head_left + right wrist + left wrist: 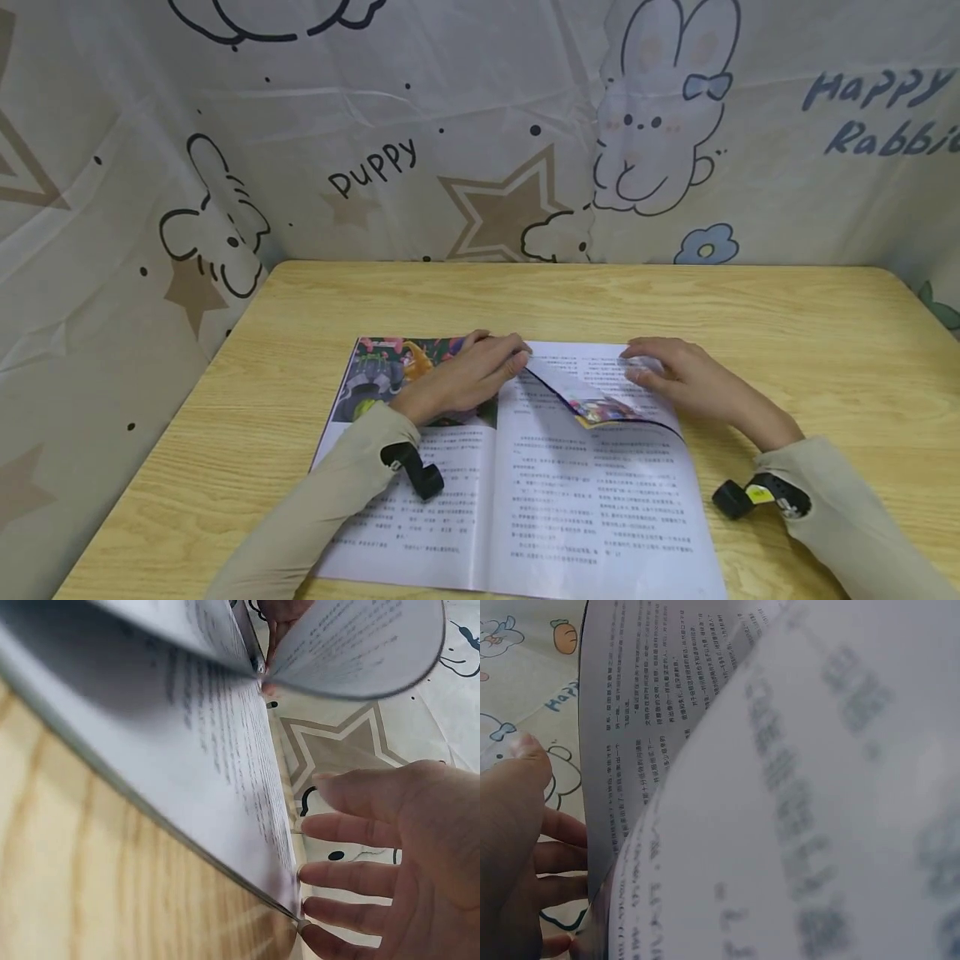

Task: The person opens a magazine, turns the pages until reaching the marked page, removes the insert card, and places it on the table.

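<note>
Turning a lifted page [603, 408] seems underway, left hand [468, 371] and right hand [688, 379] loosely spread, flattening probably needed next.

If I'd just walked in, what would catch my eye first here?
Probably the open magazine on the wooden table, with one page curling up over its right half. The left hand is near its top middle, the right hand at its upper right edge. Behind the table, a big rabbit drawing stands out on the patterned cloth.
</note>
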{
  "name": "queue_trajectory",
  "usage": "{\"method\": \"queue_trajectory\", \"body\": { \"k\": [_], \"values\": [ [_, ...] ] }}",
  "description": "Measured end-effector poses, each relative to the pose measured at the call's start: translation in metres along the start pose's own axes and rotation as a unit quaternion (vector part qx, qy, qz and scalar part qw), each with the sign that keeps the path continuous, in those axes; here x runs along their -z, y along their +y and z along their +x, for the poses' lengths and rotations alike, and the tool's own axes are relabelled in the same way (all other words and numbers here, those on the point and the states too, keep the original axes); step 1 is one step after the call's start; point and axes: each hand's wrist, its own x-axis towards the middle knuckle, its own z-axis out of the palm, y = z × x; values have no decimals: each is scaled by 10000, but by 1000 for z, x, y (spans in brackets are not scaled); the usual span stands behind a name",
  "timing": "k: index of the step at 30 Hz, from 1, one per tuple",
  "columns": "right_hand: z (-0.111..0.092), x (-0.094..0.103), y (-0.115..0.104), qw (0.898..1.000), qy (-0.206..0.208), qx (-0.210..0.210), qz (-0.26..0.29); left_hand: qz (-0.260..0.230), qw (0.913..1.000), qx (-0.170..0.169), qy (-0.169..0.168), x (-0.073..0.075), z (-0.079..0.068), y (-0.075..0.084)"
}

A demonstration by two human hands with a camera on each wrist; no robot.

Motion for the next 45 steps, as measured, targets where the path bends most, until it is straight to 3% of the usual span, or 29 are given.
{"method": "queue_trajectory", "body": {
  "k": [12, 29, 39, 45],
  "values": [
    [2, -2, -2, 9989, -208, -189, -384, 341, 9994, -28, 112, -1, 1, -2],
    [2, -3, -6, 9987, -67, -326, -389, 330, 9985, -241, -363, 6, -3, 3],
    [3, -4, -5, 9982, 101, -327, -488, 375, 9930, 138, -1112, 19, -5, 9],
    [2, -3, -3, 9982, 84, -359, -468, 601, 9852, -6, -1604, 28, -7, 14]
  ]
}}
